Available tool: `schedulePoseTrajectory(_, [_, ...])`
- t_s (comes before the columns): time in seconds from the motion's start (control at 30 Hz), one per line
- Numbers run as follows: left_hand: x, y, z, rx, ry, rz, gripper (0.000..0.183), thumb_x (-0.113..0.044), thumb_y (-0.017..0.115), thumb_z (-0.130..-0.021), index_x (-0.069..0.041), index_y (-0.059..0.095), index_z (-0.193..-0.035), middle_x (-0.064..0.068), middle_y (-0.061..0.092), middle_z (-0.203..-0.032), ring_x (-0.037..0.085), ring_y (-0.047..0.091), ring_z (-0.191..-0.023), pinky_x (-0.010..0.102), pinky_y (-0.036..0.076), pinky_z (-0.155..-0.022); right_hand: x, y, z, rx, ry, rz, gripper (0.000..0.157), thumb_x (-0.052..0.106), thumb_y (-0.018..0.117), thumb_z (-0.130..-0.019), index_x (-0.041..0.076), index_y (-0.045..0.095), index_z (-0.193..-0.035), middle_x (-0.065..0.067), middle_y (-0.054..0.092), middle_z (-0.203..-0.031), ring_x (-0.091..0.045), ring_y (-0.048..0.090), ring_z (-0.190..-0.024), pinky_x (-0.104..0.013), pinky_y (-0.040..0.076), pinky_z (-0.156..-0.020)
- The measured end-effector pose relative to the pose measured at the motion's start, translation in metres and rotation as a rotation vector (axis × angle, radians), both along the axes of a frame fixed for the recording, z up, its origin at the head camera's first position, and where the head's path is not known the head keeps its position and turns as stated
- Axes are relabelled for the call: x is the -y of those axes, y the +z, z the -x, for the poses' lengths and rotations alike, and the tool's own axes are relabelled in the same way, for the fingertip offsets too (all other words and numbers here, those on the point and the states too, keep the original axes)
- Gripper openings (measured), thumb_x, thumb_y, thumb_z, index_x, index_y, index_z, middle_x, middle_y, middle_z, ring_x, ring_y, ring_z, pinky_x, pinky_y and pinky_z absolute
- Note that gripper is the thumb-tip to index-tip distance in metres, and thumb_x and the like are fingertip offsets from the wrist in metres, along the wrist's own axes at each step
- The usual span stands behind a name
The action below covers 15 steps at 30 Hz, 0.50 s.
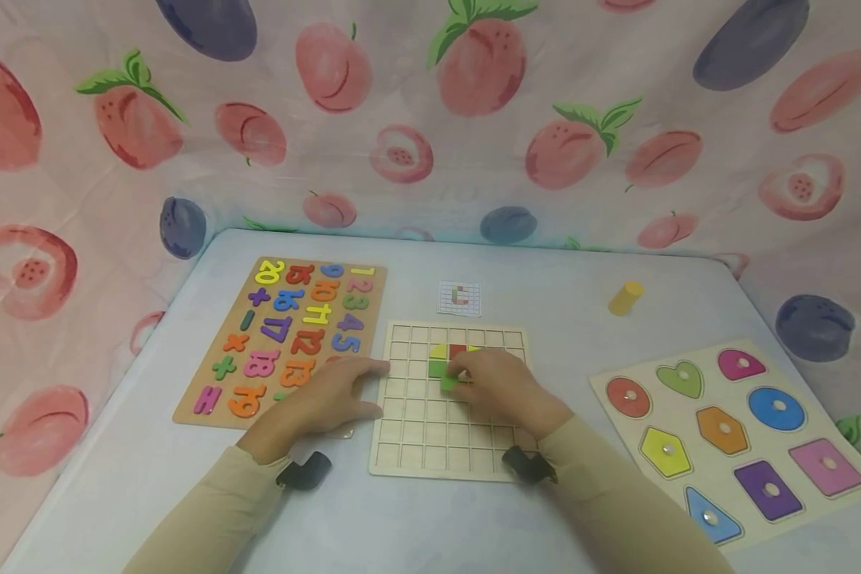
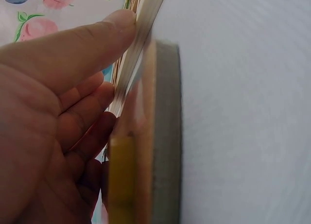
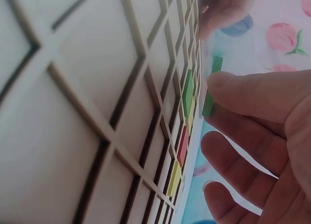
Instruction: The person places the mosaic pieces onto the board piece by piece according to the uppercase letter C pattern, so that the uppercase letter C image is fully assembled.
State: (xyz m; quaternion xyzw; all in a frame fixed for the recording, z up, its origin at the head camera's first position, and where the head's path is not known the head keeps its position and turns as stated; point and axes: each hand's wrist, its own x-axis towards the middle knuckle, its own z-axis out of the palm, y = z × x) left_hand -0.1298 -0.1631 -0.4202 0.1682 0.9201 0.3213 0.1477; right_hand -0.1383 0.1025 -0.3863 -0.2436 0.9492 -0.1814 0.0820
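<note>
A pale wooden grid board lies in the middle of the table. My left hand is at its left edge, thumb and fingertips against the rim in the left wrist view. Between thumb and index finger, my right hand pinches a green square tile, held just off the grid's surface. Set in the grid are another green tile, a red tile and a yellow piece. Part of the board is hidden under the right hand and forearm.
Left of the grid lies a number puzzle board, partly under the left hand. A small card with a coloured grid pattern sits behind the grid. A yellow cylinder stands at the back right, and a shape puzzle board lies at right.
</note>
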Motion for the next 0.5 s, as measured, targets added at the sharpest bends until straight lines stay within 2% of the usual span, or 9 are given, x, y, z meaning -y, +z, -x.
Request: schedulePoseTrajectory(0.5, [0.0013,-0.0012,0.0009,0.001,-0.008,-0.013,0.06,-0.019,0.082,-0.083,-0.011,0.06,-0.138,0.004,0.057,-0.141,0.026,0.044,-0.137,0.046,0.033,-0.115,0.0065,-0.0052,0.0045,0.04,-0.002,0.007,0.019,0.02,0.074,-0.09,0.014,0.074,-0.108,0.003,0.073,-0.102,-0.016,0.066,-0.091,-0.039,0.053,-0.088])
